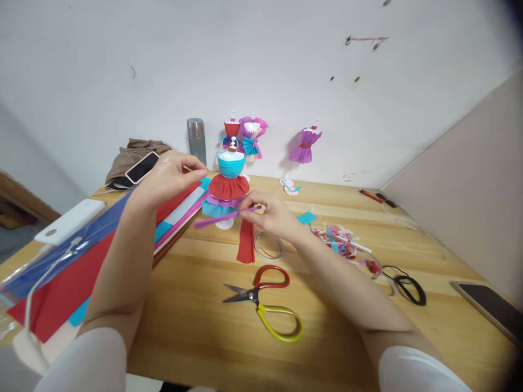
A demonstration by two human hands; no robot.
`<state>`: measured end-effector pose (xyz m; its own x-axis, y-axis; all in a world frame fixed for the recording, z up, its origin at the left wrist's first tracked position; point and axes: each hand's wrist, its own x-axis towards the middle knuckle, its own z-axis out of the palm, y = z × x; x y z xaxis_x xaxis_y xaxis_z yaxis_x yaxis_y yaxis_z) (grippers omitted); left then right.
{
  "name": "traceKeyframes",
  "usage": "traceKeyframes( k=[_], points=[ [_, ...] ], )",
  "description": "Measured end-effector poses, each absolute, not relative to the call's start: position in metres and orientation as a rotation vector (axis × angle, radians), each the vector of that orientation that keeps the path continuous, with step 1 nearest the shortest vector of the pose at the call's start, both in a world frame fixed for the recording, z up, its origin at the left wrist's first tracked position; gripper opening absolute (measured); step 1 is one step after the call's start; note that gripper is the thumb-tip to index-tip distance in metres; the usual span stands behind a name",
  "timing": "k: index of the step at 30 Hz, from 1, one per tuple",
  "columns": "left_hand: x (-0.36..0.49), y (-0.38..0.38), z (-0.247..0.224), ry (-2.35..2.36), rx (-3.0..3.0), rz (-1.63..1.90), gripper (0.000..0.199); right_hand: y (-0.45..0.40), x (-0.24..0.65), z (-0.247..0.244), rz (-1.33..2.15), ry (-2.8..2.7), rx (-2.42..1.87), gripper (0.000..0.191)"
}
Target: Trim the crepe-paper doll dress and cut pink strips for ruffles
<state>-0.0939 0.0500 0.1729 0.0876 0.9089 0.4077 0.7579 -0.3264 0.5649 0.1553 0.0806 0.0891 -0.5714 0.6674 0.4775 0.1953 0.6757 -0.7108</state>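
Observation:
My right hand (272,212) pinches a narrow purple paper strip (216,219), whose loose end points left and is blurred. Just behind it stands a small dress form (231,163) in a turquoise top with red, purple and turquoise ruffled layers. My left hand (175,171) is raised to the left of the form, thumb and forefinger slightly apart, nothing visible between them. Below my right hand lie a red paper strip (245,242) and a ring-shaped roll (268,246). Scissors (253,295) with one red and one yellow handle lie open nearer me.
Colored paper sheets (96,258) cover the left side, beside a white device (69,220) with a cable. More dressed forms (306,146) and a thermos (196,140) stand along the wall. Paper scraps (339,240), a black band (411,289) and a phone (492,307) are at right.

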Motion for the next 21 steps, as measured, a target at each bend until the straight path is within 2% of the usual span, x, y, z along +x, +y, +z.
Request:
traceKeyframes(
  k=[3, 9, 14, 21],
  points=[
    [-0.091, 0.04, 0.179, 1.729, 2.152, 1.086, 0.025, 0.064, 0.143, 0.065, 0.932, -2.274, -0.823, 0.007],
    [-0.085, 0.026, 0.185, 1.793, 2.102, 1.141, 0.023, 0.057, 0.123, 0.019, 0.807, -2.494, -0.918, 0.008],
    [-0.095, 0.032, 0.181, 1.836, 2.083, 1.18, 0.024, 0.061, 0.125, 0.016, 0.671, -2.593, -0.842, 0.004],
    [-0.101, 0.041, 0.179, 1.956, 2.058, 1.119, 0.024, 0.089, 0.129, 0.008, 0.532, -2.521, -1.133, 0.017]
  ],
)
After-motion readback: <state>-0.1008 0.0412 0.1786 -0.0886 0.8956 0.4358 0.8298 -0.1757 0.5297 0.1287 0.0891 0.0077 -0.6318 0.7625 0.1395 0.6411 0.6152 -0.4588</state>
